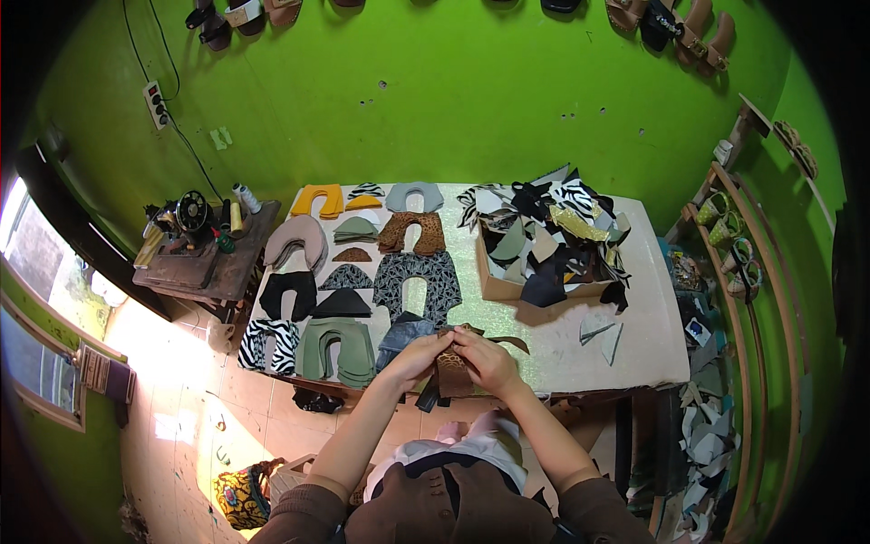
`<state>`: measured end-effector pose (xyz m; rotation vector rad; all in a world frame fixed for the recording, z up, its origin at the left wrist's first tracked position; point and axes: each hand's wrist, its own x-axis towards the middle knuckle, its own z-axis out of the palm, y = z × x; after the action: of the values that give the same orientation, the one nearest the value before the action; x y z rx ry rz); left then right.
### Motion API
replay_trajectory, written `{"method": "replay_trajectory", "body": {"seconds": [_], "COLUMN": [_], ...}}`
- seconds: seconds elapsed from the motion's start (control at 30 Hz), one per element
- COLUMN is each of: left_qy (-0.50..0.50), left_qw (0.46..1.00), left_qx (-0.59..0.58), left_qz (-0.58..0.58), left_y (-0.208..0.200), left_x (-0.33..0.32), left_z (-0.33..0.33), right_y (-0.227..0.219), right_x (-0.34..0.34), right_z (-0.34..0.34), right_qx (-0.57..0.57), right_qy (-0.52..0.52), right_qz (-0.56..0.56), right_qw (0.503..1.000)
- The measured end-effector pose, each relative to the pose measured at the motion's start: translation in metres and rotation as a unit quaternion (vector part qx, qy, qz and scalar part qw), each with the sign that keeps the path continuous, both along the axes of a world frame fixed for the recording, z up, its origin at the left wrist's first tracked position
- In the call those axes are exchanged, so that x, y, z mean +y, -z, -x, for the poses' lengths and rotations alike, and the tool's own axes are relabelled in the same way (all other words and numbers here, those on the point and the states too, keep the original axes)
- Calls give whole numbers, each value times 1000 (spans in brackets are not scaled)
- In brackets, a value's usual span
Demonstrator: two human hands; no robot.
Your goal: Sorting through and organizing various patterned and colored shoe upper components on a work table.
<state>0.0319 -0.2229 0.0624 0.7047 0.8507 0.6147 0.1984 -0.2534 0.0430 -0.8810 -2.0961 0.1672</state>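
At the table's front edge my left hand [420, 357] and my right hand [489, 361] meet, fingers closed on a brown patterned material piece [452, 375]. My thumbs come together at its top; part of it is hidden under my fingers. Dark strips [430, 393] hang below it over the edge. A blue denim-like piece [405, 332] lies just beyond my left hand. Past it is a grey-black patterned U-shaped piece [417, 277]. A stack of green U-shaped pieces [349, 364] lies left of my hands. A thin brown strip [513, 344] extends beside my right hand.
A cardboard box [494, 282] heaped with scraps stands on the table's right half, near loose grey offcuts [599, 328]. Several cut pieces, including zebra-print ones [256, 349], cover the left half. A sewing machine [192, 218] stands left; a wooden rack [725, 272] stands right.
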Motion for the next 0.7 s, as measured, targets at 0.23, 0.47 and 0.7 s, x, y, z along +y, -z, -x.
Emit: {"method": "replay_trajectory", "body": {"seconds": [0.23,0.47,0.7], "left_qy": [58,224,170], "left_qw": [857,735,790], "left_qx": [283,361,351], "left_qz": [-427,-528,-473], "left_y": [-4,-28,-41], "left_x": [-2,-1,10], "left_z": [3,-7,-11], "right_y": [5,-12,0], "right_x": [-7,-1,1], "right_z": [-11,-30,-56], "right_qx": [41,130,159], "right_qy": [81,-10,-7], "right_qz": [67,218,438], "right_qw": [994,967,885]}}
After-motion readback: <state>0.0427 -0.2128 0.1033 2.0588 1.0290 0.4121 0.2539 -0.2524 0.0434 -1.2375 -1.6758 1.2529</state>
